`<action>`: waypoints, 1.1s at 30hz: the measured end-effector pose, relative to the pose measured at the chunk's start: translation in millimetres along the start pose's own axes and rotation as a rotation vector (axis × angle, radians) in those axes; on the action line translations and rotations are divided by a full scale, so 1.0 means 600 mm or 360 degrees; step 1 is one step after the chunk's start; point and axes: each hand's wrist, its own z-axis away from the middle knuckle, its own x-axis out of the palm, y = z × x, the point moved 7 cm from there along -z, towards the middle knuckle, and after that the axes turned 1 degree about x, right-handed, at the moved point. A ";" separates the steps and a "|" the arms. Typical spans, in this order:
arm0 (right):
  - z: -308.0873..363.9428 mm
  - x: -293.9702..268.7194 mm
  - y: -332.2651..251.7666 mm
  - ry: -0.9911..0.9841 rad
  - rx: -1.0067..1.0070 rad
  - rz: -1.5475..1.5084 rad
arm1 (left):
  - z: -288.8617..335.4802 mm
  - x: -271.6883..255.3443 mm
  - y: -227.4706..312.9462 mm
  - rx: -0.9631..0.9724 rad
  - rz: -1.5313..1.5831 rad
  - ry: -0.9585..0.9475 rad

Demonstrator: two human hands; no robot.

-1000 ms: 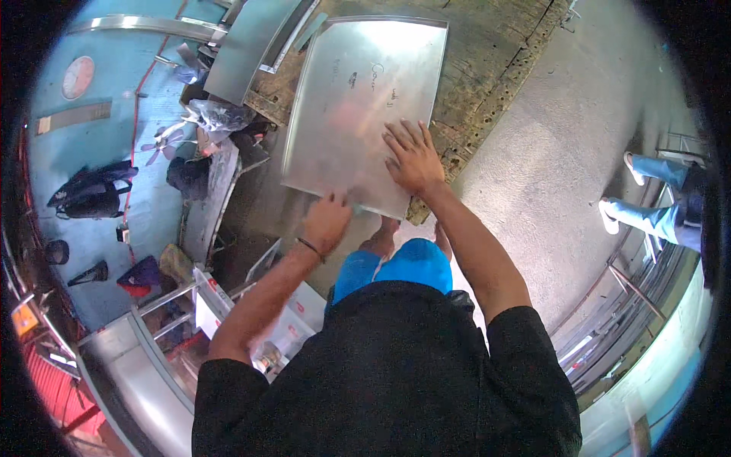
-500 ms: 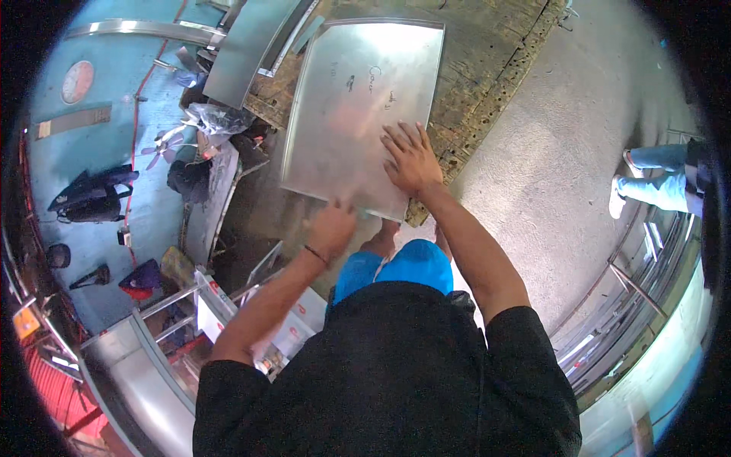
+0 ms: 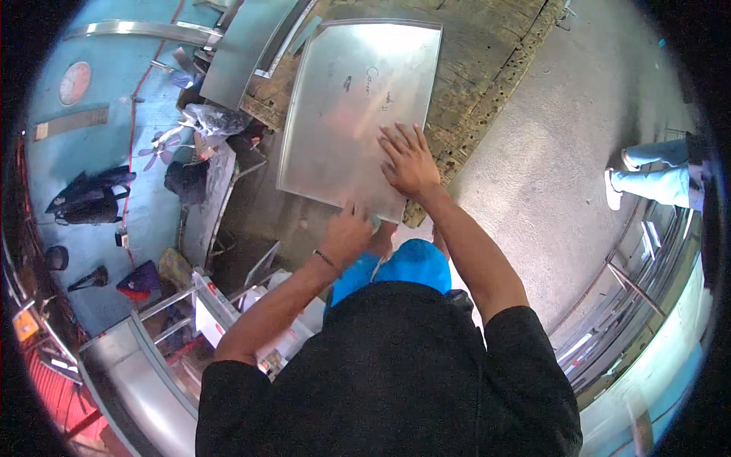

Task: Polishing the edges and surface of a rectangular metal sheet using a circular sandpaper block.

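A shallow silver sheet-metal panel [image 3: 335, 129] with raised, folded edges and handwritten marks lies on a worn wooden workbench [image 3: 476, 84]. Its near end juts out past the bench toward me. My right hand [image 3: 411, 164] rests flat on the panel near its right edge, fingers spread. At the near edge, my left hand [image 3: 350, 234] is closed, its fingers bent against the rim. A small pale-green piece [image 3: 375, 222] shows beside those fingers; its kind is too small to tell.
More sheet metal [image 3: 247, 57] and a metal strip [image 3: 285, 42] lie on the left. A fan [image 3: 162, 145] and a cluttered side table [image 3: 221, 190] stand beyond. Metal frames [image 3: 164, 316] are at lower left. Another person's legs [image 3: 651, 186] show at right, near stacked metal lengths [image 3: 609, 335].
My left hand has slid to the right along the panel's near edge. My right hand stays pressed on the panel.
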 end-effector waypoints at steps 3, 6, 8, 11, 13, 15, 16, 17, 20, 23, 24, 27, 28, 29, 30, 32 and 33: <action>0.003 0.000 0.004 0.0049 -0.0013 0.0009 | 0.006 -0.003 -0.026 0.0075 0.0021 0.0053; -0.003 -0.008 -0.007 -0.0009 -0.0005 0.0031 | 0.021 0.045 -0.126 0.0022 -0.0072 0.0005; -0.005 -0.007 -0.005 0.0045 -0.0022 0.0006 | 0.012 0.047 -0.137 -0.0015 -0.0170 0.0002; 0.004 -0.005 -0.003 0.0086 -0.0031 -0.0038 | -0.004 0.019 -0.061 0.0016 -0.0110 -0.0168; 0.006 -0.003 0.000 0.0082 -0.0024 -0.0054 | -0.008 -0.003 -0.004 0.0144 0.0064 -0.0189; 0.004 -0.005 -0.001 0.0093 -0.0021 -0.0053 | -0.008 -0.001 -0.027 0.0101 0.0075 -0.0200; 0.005 -0.006 -0.001 0.0093 -0.0020 -0.0055 | -0.008 0.000 -0.046 0.0060 0.0086 -0.0211; 0.002 -0.008 -0.003 0.0111 -0.0030 -0.0053 | -0.005 0.014 -0.077 0.0051 0.0083 -0.0210; -0.005 -0.006 -0.002 0.0124 -0.0036 -0.0049 | -0.011 0.037 -0.127 0.0003 -0.0056 -0.0145; 0.005 0.004 0.001 0.0129 -0.0028 -0.0067 | -0.013 -0.010 -0.049 0.0017 0.0011 -0.0173; 0.005 0.002 0.003 0.0146 -0.0032 -0.0079 | -0.017 -0.020 -0.017 0.0129 0.0029 -0.0113; 0.001 -0.001 0.000 0.0100 -0.0024 -0.0065 | -0.018 -0.023 -0.010 0.0194 0.0082 -0.0049; 0.001 -0.004 -0.001 0.0097 -0.0024 -0.0067 | -0.017 -0.022 -0.022 0.0149 0.0115 -0.0044; -0.001 -0.009 -0.003 0.0089 -0.0016 -0.0087 | -0.016 -0.005 -0.052 0.0144 0.0112 -0.0041; -0.002 -0.012 -0.004 0.0080 -0.0009 -0.0107 | -0.017 0.024 -0.092 0.0160 0.0094 0.0009; 0.000 -0.008 -0.004 0.0079 -0.0006 -0.0073 | -0.014 0.038 -0.123 0.0187 0.0074 0.0055; 0.001 -0.006 -0.004 0.0078 -0.0004 -0.0040 | -0.013 0.039 -0.133 0.0122 0.0029 0.0019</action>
